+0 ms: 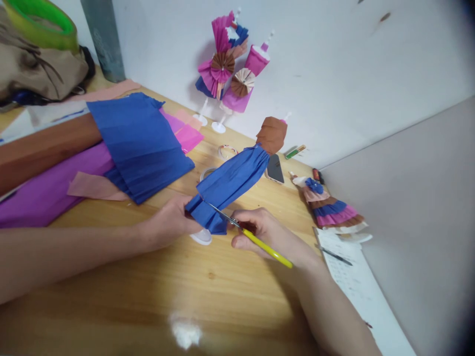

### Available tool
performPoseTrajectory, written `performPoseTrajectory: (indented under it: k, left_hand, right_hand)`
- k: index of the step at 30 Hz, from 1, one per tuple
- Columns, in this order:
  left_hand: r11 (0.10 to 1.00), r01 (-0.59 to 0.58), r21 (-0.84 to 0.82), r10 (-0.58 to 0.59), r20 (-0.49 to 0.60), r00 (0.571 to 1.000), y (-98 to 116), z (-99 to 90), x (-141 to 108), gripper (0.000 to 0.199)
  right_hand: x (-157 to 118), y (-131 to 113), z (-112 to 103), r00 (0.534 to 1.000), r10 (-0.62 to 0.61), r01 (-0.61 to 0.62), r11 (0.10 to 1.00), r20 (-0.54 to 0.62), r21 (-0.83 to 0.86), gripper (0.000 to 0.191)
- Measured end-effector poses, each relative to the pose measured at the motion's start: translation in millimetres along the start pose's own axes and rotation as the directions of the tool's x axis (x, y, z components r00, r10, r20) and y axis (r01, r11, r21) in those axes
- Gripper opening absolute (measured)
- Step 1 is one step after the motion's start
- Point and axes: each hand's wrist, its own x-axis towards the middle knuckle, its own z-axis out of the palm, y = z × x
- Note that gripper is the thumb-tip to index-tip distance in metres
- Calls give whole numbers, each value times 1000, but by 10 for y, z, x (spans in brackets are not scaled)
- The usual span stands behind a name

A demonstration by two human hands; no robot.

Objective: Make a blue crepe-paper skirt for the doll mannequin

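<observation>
A small dress form wears a brown crepe-paper top (272, 135) and a long blue crepe-paper skirt (235, 175); it leans with its top to the upper right. Its round white base (202, 237) shows beneath the skirt hem. My left hand (172, 220) grips the lower edge of the blue paper. In my right hand (256, 230) are scissors (265, 247) with yellow handles, fingers wrapped round them. The blades lie across the lower part of the skirt, with a flap of blue paper below them.
Blue (137, 143), brown (48, 151) and purple crepe paper (55, 185) lie at left. Two dressed forms (222, 69) stand by the wall. A phone (275, 168), tape roll (208, 173), striped paper dress (334, 207) and written sheets (352, 277) with a pen (336, 255) lie beyond and right.
</observation>
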Motion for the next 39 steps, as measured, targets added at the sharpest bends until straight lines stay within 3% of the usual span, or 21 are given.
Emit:
performPoseTrajectory:
  k: [10, 15, 19, 25, 29, 39]
  left_hand:
    - [998, -50, 32, 51, -6, 999, -59, -12, 8, 13]
    - [999, -36, 32, 37, -25, 999, -26, -7, 8, 19]
    - [997, -41, -62, 38, -57, 998, -14, -33, 18, 18]
    - [980, 74, -187, -71, 23, 997, -44, -124, 56, 23]
    - [964, 90, -251, -73, 75, 995, -69, -207, 101, 22]
    - [907, 141, -397, -26, 280, 960, 0, -336, 97, 21]
  right_hand:
    - [6, 48, 24, 998, 69, -68, 993, -11, 101, 55]
    - [1, 30, 9, 999, 36, -36, 997, 12, 64, 57]
    - [-3, -19, -11, 997, -15, 15, 1000, 75, 6, 61]
    - [-45, -55, -24, 991, -73, 83, 992, 109, -92, 58]
    - [-77, -72, -46, 988, -86, 112, 972, 129, -206, 59]
    - [-194, -21, -308, 966, -150, 175, 979, 209, -105, 72]
